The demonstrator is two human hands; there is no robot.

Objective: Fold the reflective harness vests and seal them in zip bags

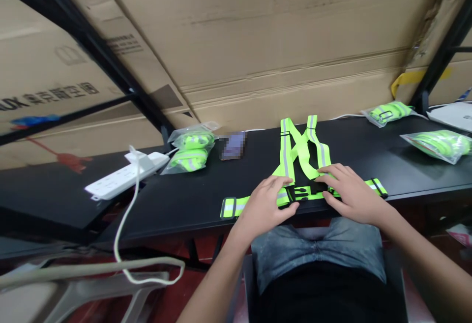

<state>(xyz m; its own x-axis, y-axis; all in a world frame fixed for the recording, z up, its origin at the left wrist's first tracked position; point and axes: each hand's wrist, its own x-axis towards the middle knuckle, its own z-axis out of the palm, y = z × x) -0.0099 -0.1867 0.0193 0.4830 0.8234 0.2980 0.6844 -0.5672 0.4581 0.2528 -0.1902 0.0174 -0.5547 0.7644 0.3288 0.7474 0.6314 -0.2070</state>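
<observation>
**Head view.** A neon-green reflective harness [300, 158] is laid out flat at the near edge of a black table [177, 200], directly in front of the person. Its two shoulder straps are crossed and run away towards the back of the table. Its waist band is stretched left to right along the edge, with a black buckle section [308, 192] in the middle.

The left hand [267, 202] is laid palm down on the band just left of the buckle. Its fingers are extended and slightly spread, its thumb is at the table edge, and nothing is clenched. The right hand [352, 190] is placed the same way on the band just right of the buckle, fingers straight and resting on the strap, not closed around it. A lap in blue jeans [317, 249] is seen below the table edge.

The space around the harness is left free. Well to the left, two bagged green harnesses [191, 152] are stacked, with a blurred small item [233, 146] beside them. Farther left a white power strip [123, 175] is set, and its white cable [123, 234] is looped down over the edge. To the right rear another bagged harness [389, 112] is seen, a further bag [438, 145] lies at the far right, and a white flat object [455, 115] is cut off by the frame.

The table is backed by large cardboard boxes [276, 43], crossed by black rack bars [110, 62]. On the left box, dark print is seen: Latin letters cut off at the frame edge, followed by Chinese characters [55, 96]. A small printed block [124, 45] higher up cannot be read.
</observation>
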